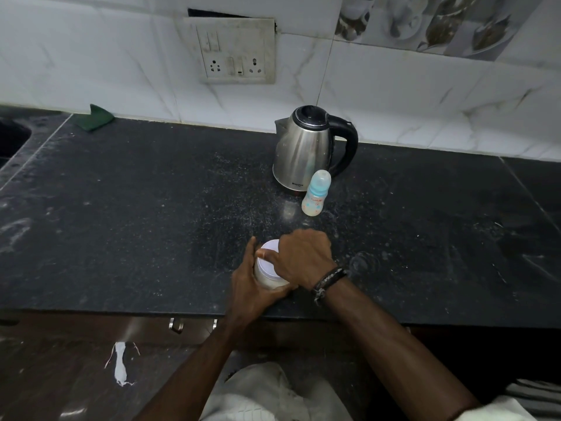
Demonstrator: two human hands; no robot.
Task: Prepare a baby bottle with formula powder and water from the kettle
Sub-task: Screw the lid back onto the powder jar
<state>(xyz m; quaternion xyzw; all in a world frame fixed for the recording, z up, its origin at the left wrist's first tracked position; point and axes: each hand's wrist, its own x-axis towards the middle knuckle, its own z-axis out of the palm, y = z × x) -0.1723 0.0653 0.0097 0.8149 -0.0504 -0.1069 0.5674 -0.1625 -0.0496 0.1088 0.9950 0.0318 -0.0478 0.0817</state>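
Note:
A small white formula jar (267, 268) stands near the front edge of the black counter (151, 208). My left hand (252, 284) grips its body from the left and below. My right hand (303, 256) lies over its white lid, fingers curled round the rim. A baby bottle (315, 194) with a blue collar and clear cap stands upright farther back, with white contents in its base. Just behind it sits a steel kettle (303, 147) with a black handle on its right and the lid down.
A wall socket plate (236, 50) hangs on the white tiles above the counter. A green cloth (95, 118) lies at the back left beside a dark sink (12, 138). A drawer handle (177, 325) shows under the counter edge.

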